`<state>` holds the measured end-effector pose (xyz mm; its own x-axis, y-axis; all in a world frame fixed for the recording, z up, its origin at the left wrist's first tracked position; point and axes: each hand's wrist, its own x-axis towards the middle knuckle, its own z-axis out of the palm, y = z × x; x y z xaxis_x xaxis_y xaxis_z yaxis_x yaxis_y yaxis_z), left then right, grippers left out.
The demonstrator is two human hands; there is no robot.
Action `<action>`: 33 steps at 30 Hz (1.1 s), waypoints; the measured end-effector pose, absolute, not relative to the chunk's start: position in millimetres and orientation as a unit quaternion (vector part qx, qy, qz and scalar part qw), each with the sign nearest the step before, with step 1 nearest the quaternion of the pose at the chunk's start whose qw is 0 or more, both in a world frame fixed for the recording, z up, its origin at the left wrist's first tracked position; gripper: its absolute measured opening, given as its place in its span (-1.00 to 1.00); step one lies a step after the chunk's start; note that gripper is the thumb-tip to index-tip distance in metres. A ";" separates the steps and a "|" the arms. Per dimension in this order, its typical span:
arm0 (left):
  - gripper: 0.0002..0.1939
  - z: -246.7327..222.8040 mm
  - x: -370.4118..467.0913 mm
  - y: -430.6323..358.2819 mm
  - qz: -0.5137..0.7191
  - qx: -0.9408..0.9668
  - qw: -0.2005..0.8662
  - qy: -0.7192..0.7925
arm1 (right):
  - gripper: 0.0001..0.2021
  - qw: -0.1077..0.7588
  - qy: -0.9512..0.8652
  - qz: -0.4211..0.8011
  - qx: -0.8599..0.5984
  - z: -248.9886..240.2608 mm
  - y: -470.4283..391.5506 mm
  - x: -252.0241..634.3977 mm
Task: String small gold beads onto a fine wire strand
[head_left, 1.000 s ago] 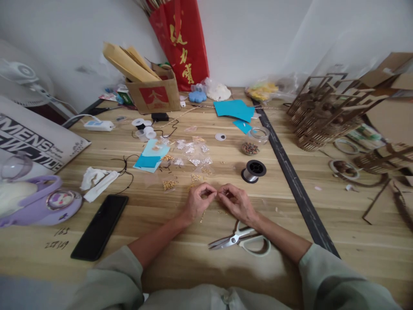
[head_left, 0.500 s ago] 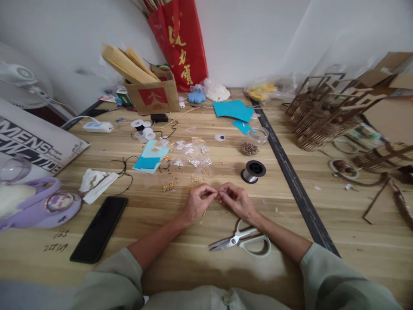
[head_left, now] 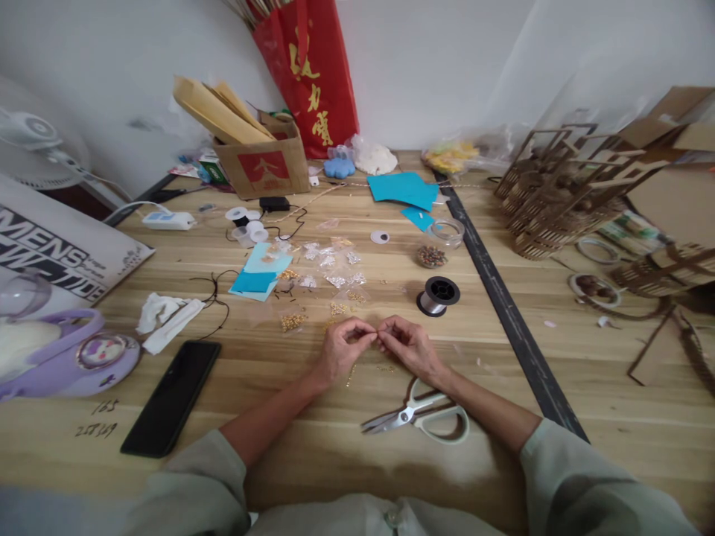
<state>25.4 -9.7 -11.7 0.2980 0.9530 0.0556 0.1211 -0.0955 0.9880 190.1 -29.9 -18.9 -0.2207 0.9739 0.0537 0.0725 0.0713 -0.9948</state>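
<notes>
Thumb and forefinger of my left hand (head_left: 345,348) are pinched together, almost tip to tip with those of my right hand (head_left: 409,347), which pinches too. What lies between the fingertips is too small to make out. A short gold chain (head_left: 351,375) shows on the table just below my left hand. Beside it, under my right hand, lie tiny gold beads (head_left: 385,369). White-handled scissors (head_left: 416,414) rest near my right forearm, blades pointing left. Beyond my right hand stands a black spool of clear line (head_left: 439,296).
Small bags of gold and silver beads (head_left: 293,321) lie beyond my hands. Behind the spool is a tub of dark beads (head_left: 432,257). A black phone (head_left: 170,397) lies at left, near a purple kettle-like thing (head_left: 100,365). Wooden baskets (head_left: 558,201) stand at right.
Both hands keep the same pinch in nearly the same place. The whole view has shifted very slightly.
</notes>
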 end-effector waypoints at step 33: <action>-0.88 -17.5 24.6 -7.5 0.403 0.609 0.517 0.446 | -0.76 0.413 -0.599 0.510 -0.459 -18.3 -29.8 189.0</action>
<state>24.6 -7.5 -17.5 0.2774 0.9603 0.0297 0.1265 -0.0672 0.9897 189.0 -29.8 -18.3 -0.2373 0.9710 0.0272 0.1280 0.0590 -0.9900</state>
